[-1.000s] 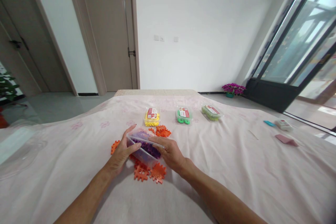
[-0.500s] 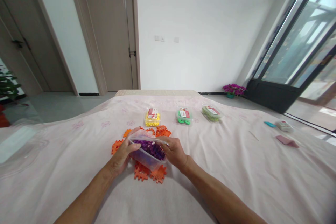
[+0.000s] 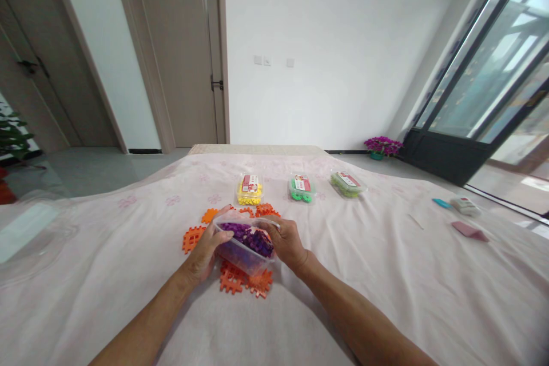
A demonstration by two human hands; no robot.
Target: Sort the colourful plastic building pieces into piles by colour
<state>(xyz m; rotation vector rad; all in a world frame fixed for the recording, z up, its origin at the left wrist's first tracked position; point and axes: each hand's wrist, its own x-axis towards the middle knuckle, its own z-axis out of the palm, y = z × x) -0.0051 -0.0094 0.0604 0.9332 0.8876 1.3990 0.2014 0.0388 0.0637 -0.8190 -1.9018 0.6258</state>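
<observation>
A clear plastic box (image 3: 241, 258) with purple toy pieces (image 3: 258, 242) inside is held tilted toward me. My left hand (image 3: 206, 250) is closed round its left end, the thumb over the near rim. At the right end, my right hand (image 3: 290, 242) grips the rim, with some fingers hidden behind the wall. Under and around the box lie orange gear-edged pieces (image 3: 231, 279); the box hides part of them.
Beyond my hands stand lidded boxes of yellow pieces (image 3: 249, 191), green pieces (image 3: 301, 188) and pale green pieces (image 3: 346, 184). A clear plastic box (image 3: 30, 229) sits at far left. On the right are a blue item (image 3: 441, 203), a whitish item (image 3: 465, 206) and a pink cloth-like piece (image 3: 469, 231).
The box has turned slightly in my hands, and more of the purple pieces shows. Both hands keep their hold on it.
</observation>
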